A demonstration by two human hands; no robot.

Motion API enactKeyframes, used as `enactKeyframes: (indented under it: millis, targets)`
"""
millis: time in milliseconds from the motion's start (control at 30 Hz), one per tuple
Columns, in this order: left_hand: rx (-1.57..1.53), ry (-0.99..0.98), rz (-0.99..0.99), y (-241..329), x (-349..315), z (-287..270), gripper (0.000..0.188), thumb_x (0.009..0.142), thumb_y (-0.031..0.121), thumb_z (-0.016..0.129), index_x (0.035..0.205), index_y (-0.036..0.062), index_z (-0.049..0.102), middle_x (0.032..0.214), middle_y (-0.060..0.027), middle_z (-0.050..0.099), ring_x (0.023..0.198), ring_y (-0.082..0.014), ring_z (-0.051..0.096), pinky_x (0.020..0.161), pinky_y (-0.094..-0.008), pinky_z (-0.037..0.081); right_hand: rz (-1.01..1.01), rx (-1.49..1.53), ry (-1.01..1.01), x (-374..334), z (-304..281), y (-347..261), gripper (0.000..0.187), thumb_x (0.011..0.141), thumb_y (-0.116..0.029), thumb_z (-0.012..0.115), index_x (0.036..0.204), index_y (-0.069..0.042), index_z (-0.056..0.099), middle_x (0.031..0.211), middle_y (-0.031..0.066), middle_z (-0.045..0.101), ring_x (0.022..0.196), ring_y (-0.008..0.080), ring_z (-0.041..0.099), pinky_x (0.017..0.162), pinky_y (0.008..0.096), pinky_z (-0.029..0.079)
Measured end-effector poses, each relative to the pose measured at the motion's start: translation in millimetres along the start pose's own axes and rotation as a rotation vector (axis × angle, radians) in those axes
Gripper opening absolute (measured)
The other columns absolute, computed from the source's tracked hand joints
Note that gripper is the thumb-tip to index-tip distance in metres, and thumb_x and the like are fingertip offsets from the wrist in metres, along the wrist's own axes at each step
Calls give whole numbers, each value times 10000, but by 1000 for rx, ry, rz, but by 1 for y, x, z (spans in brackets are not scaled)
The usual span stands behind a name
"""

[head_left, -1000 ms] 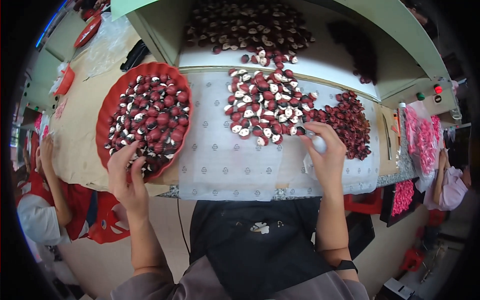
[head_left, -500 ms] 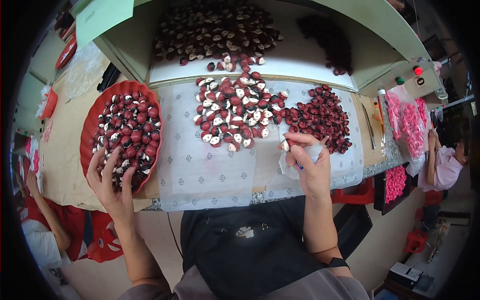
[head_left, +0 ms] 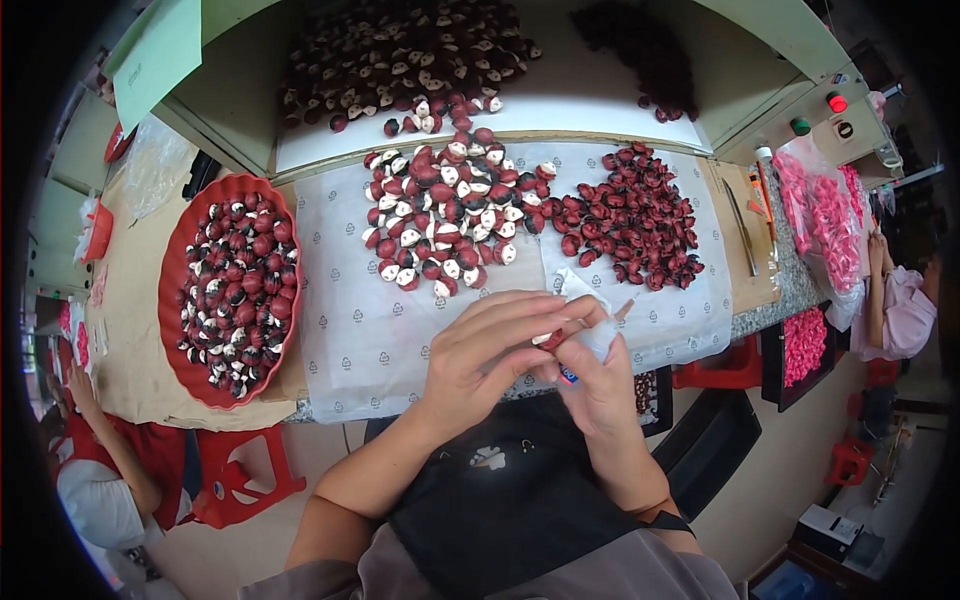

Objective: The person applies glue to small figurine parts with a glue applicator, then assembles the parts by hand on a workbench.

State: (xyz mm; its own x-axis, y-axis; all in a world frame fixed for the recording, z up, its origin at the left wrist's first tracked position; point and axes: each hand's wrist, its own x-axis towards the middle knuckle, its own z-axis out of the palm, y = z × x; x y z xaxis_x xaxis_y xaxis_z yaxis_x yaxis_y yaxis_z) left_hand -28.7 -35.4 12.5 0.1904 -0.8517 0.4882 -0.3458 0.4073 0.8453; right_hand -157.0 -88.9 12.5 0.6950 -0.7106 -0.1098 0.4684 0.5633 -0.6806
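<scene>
In front of my apron, my left hand (head_left: 490,350) meets my right hand (head_left: 600,385). Between their fingertips is a small red-and-white piece (head_left: 548,340), partly covered by the fingers. My left fingers are closed around it. A small clear squeeze bottle (head_left: 602,338) with a thin nozzle is gripped in my right hand, its tip pointing up and right. Beyond the hands, a heap of round red, black and white pieces (head_left: 450,200) lies on printed white paper (head_left: 345,330). Beside it on the right is a pile of dark red cupped pieces (head_left: 640,220).
A red scalloped basket (head_left: 172,310) full of assembled pieces stands at left. Behind, a box-like station (head_left: 740,125) holds more heaps. At right lie a thin tool (head_left: 740,228), a bag of pink pieces (head_left: 815,235) and a black tray (head_left: 770,365). Other people sit at both sides.
My left hand has left the red basket and come across to my right hand. My right hand, still holding the bottle, has shifted slightly nearer to me. The view has turned a little.
</scene>
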Motion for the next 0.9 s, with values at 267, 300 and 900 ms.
enactKeyframes:
  millis: [267,300,900]
  targets:
    - [-1032,142,-609,1,-6,-1,309,778,44,524,1083,5,496,1014,-110,535,906,-183,533,823,-299,405,-405,-530,84,-17,-24,-26,417,690,-113,508,1045,-21,309,997,146,371,667,206,499,575,297,410]
    - [-1032,145,-612,0,-7,-1,309,778,44,524,1083,5,496,1014,-110,535,906,-183,533,823,-299,405,-401,-530,85,-19,-22,-29,417,690,-113,508,1045,-21,309,997,146,371,667,206,499,575,297,410]
    - [-1455,50,-641,-2,-20,2,299,828,126,469,1097,-6,452,1018,-146,524,916,-193,531,848,-305,412,-781,-707,268,-41,5,-20,455,614,-281,726,835,-71,388,840,60,447,712,127,468,618,232,414]
